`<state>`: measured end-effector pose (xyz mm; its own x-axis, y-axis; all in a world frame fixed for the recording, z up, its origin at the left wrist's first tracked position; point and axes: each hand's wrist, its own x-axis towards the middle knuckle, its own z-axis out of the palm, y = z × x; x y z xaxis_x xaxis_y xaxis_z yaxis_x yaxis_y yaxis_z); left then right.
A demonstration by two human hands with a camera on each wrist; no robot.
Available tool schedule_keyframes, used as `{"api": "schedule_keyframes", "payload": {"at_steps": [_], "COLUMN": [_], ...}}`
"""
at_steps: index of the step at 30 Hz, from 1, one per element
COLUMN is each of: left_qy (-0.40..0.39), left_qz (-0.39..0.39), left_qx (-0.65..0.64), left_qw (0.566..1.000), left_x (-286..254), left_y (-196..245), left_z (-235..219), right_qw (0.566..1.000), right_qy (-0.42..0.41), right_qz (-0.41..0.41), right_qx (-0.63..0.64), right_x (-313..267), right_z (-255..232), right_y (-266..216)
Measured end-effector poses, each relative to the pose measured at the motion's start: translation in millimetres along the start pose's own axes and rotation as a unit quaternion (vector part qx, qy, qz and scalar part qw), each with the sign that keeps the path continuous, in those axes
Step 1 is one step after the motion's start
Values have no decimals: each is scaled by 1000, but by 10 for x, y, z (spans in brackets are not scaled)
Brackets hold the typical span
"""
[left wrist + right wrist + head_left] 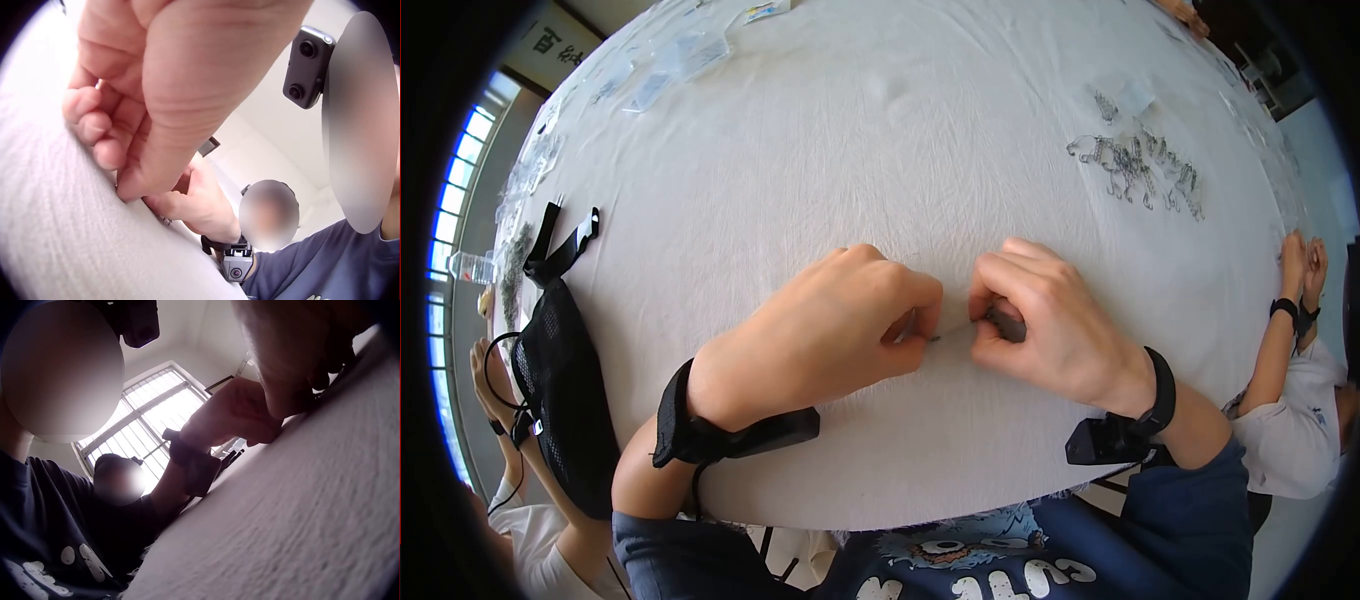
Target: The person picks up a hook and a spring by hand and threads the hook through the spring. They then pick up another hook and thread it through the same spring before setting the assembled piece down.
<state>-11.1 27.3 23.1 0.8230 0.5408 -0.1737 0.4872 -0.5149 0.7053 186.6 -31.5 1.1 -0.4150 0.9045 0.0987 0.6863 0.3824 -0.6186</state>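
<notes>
In the head view my left hand (825, 315) and my right hand (1050, 320) face each other low over the white cloth, fingertips a short gap apart. Thumb and forefinger of the left hand pinch a small, thin greyish piece (935, 338), whose tip pokes out toward the right hand. The right hand's thumb and fingers are curled in a pinch at the other side of that gap. Most of the piece is hidden by the fingers, and I cannot tell its kind. In the left wrist view, the left hand's thumb tip (128, 189) is right by the cloth.
A loose pile of small metal hooks (1140, 165) lies at the right. Clear plastic packets (675, 70) are at the far left. A black mesh bag (560, 390) with a strap sits on the left edge. Other people's hands (1300, 265) rest at the table's sides.
</notes>
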Motion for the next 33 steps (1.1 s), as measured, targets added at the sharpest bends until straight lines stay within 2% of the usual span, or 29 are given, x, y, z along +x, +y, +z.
{"api": "schedule_keyframes", "payload": {"at_steps": [6,9,12,19,33], "left_qy": [19,23,25,19,-3], "left_qz": [30,21,14,13,12], "left_qx": [16,19,24,31,22], "left_qw": [999,999,999,999,1000], "left_x": [-18,-27,-33,-41,-29], "left_y": [-40,-21,-7,13,42], "left_z": [30,32,33,20,7], "right_qw": [1000,994,981,997,995], "right_qy": [-6,-12,-21,4,5], "right_qz": [-4,26,96,-1,-14], "right_qx": [31,110,167,76,100], "right_x": [3,-19,-40,-51,-69], "right_z": [-22,-70,-171,-181,-144], "right_y": [15,32,31,130,154]}}
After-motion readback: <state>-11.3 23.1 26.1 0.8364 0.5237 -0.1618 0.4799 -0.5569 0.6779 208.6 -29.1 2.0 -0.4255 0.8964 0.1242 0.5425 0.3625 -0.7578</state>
